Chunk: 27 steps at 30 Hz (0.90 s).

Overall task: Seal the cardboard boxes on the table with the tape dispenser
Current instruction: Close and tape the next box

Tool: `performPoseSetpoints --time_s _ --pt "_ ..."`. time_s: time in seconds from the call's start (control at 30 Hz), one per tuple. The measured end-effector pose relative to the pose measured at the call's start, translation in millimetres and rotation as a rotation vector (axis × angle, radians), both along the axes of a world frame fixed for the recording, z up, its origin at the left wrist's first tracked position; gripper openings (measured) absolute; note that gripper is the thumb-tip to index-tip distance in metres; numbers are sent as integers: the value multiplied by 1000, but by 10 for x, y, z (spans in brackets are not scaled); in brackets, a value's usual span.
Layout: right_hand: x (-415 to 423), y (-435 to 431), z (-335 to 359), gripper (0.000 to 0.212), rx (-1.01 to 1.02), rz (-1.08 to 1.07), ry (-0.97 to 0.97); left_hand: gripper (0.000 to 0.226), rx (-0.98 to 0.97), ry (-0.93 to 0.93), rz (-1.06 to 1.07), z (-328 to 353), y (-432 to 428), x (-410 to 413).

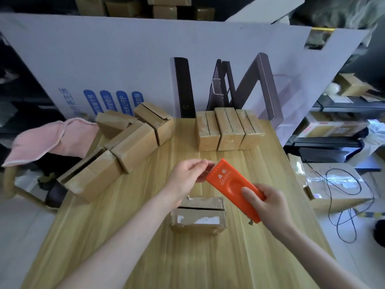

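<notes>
Both hands hold an orange tape dispenser (231,184) above a light wood-grain surface (135,257).

The right hand (270,207) grips the dispenser's lower end, thumb on top. The left hand (187,174) pinches its toothed upper end with thumb and fingertips; whether tape is there cannot be told. Just below, at centre, a small cardboard box (198,217) sits with its flaps closed. At 10 o'clock lie loose boxes (127,147), some gaping. At 12 o'clock stand three shut boxes (228,130), side by side and touching. A large printed white panel (135,55) walls the far edge. A pink cloth (48,138) hangs at 9 o'clock. Shelves (335,124) and a black cable (345,207) are at 3 o'clock.
</notes>
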State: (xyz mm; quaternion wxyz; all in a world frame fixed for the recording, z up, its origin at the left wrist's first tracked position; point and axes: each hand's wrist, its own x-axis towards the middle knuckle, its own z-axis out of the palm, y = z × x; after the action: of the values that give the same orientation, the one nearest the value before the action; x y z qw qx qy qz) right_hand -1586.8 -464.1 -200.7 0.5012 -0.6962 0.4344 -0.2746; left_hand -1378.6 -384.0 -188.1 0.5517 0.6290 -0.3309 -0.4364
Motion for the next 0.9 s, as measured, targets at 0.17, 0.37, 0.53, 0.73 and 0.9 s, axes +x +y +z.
performPoseSetpoints --time_s 0.17,0.37,0.53,0.73,0.9 --pt "20 -15 62 10 -12 78 17 20 39 -32 50 52 88 -40" --pt "56 -43 172 12 -22 191 28 27 177 341 154 52 97 53" --pt "143 -97 235 13 -104 262 126 9 230 260 357 5 65 66" --pt "291 -127 233 15 -109 362 226 15 236 248 555 -62 72 112" --pt "74 -366 171 16 -66 373 342 23 305 122 681 -188 322 466"
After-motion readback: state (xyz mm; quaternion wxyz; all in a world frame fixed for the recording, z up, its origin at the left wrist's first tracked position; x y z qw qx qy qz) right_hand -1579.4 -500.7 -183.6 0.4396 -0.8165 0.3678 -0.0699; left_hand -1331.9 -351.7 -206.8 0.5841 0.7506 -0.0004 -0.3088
